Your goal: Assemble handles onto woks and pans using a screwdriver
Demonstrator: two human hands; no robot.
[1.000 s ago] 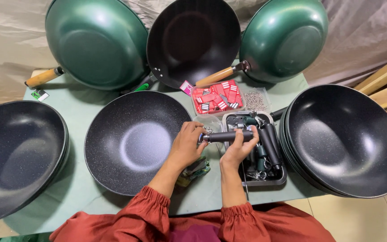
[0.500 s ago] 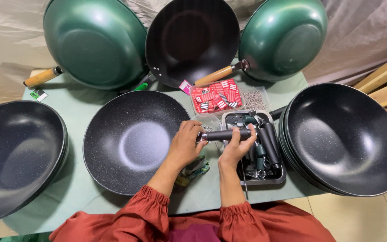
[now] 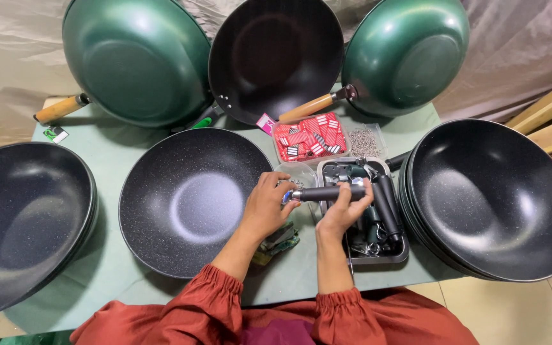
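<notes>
Hard to see much of the small stuff here. The metal tray (image 3: pixel 396 255) is crammed with dark handles and bits of hardware, and they blur together, so there's no telling how many are in there. The right hand (image 3: pixel 345 207) covers the tray's left side. Something green and dark (image 3: pixel 277 241) sits just left of the tray under the left forearm, mostly hidden, can't say what it is. The wok stack (image 3: pixel 499 198) to the right of the tray and the dark wok (image 3: pixel 23 220) far left of it are both cut off at the frame edges. Sleeves are rust-orange.

Compared with half a second back, pretty much nothing has changed. Both hands are in the same spot over the tray's left edge, the black handle (image 3: pixel 330 192) is still level, and the woks haven't budged.

The grip: the left hand (image 3: pixel 268 206) is pinched narrow on the handle's left end, where there's a shiny metal tip with a bit of blue, fingertips closed around it. The right hand is wrapped around the handle's right half, fingers curled over the top and thumb below, firmly closed. So the handle is held between both hands, horizontal, hovering just above the tray's upper-left corner, next to a clear round container (image 3: pixel 295 172).

Behind the tray there's a box of red packets (image 3: pixel 308 137) and a bag of small screws (image 3: pixel 365 140). Left of the tray lies the speckled wok (image 3: pixel 193 198), open side up. Further back three woks lean up, with the green wok (image 3: pixel 135 57) at the left.
</notes>
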